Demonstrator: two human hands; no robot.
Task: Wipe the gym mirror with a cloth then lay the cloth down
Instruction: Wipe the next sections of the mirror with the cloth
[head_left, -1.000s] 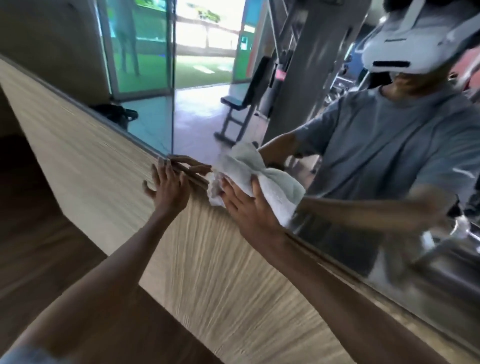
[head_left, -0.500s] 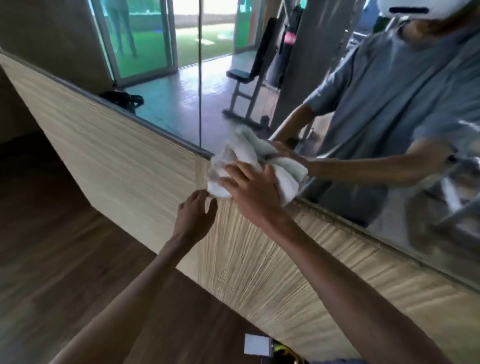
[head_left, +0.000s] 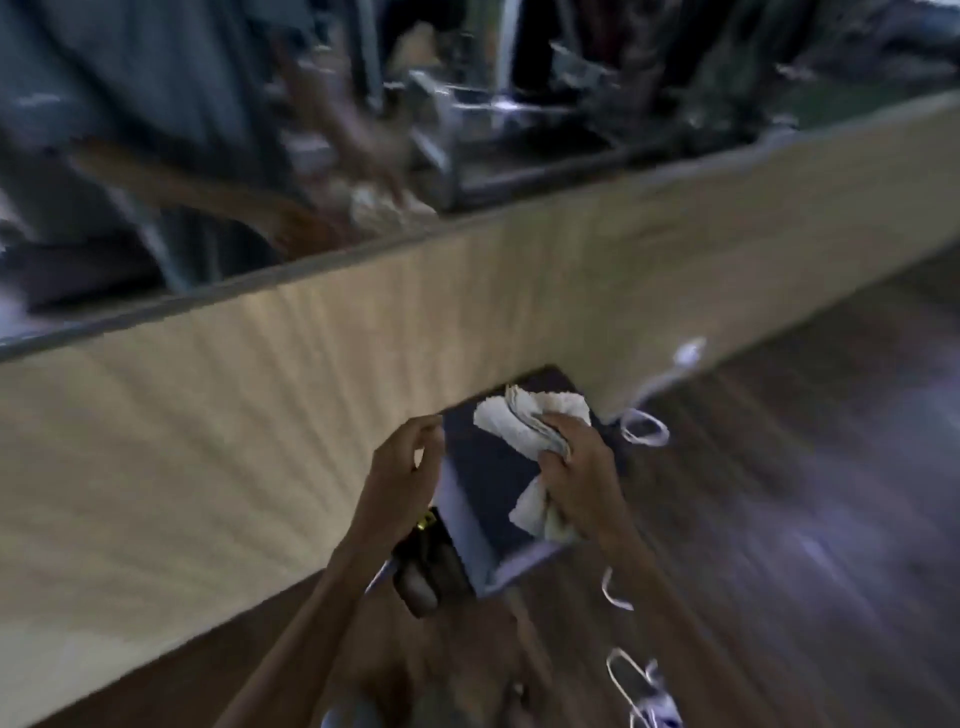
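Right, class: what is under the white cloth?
Under the cloth, gripped by the right hand, is the flat top of a dark box. The patch beneath cloth and hand is covered; contact is unclear.

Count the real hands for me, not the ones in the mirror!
2. The left hand is at the dark box's left edge, fingers loosely curled. The right hand grips the white cloth above that box. No other real hand shows.
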